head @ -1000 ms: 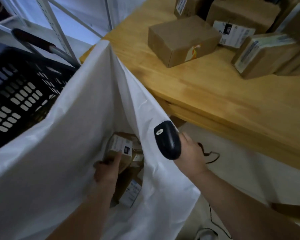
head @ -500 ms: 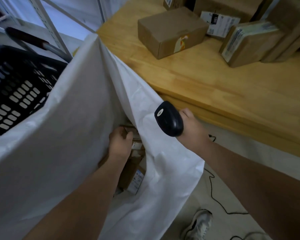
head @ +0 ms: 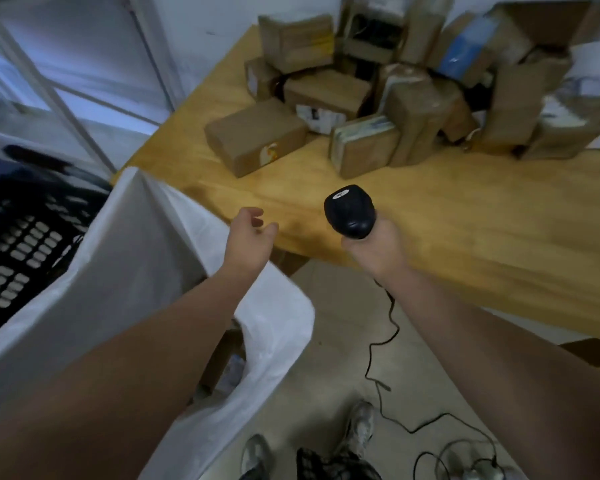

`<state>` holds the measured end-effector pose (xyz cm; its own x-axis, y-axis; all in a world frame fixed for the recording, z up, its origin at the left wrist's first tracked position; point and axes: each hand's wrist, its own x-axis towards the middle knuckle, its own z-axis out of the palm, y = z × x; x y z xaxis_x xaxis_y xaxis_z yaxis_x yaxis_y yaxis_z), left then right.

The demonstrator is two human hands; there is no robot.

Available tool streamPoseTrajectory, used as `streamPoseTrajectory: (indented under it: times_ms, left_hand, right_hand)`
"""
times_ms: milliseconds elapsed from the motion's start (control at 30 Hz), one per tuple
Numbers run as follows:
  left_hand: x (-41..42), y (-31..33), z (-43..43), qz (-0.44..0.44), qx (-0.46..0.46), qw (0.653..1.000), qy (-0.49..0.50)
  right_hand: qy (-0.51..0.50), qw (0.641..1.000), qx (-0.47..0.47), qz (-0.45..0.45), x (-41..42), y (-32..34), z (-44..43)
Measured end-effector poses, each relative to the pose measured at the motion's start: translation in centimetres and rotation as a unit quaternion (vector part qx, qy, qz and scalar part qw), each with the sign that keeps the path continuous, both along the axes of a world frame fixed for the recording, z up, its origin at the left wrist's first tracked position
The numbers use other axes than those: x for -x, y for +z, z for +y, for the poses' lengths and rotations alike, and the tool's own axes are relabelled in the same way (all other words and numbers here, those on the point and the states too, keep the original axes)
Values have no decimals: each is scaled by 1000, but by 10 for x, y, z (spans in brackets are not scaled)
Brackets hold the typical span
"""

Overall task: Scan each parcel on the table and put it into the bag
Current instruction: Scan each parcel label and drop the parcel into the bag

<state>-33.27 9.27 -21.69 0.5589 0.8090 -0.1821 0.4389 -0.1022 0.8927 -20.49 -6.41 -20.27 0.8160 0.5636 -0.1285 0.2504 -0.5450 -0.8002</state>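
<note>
Left grip (head: 248,237) hangs empty, fingers apart, bag (head: 136,254) just left of it; right grip (head: 374,254) clamps the scanner (head: 350,214); blurred parcels (head: 257,140), apparently cartons, lie beyond on the counter (head: 465,220).

One head-worn wide-angle view looks forward and down, close over the table (head: 465,220) edge and bag (head: 118,271).

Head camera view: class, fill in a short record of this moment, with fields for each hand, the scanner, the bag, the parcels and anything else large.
left hand: open, empty, raised beside the bag
right hand: grips the scanner
scanner: black, corded, over the near edge of the table
bag: white, mouth open, left of the table
parcels: brown boxes piled on the table's far side
crate: black, left of the bag
</note>
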Motion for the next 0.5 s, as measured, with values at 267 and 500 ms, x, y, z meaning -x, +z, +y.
streamPoseTrajectory:
  times_ms: [267,500]
  left_hand:
    - [-136,62,-50,-14,-10,995,-96]
    - [-205,87,-50,-10,-30,994,-100]
  right_hand:
    - [-77,997,-12,21,-119,89,-73]
    - [-96,995,-34,23,-187,106,-79]
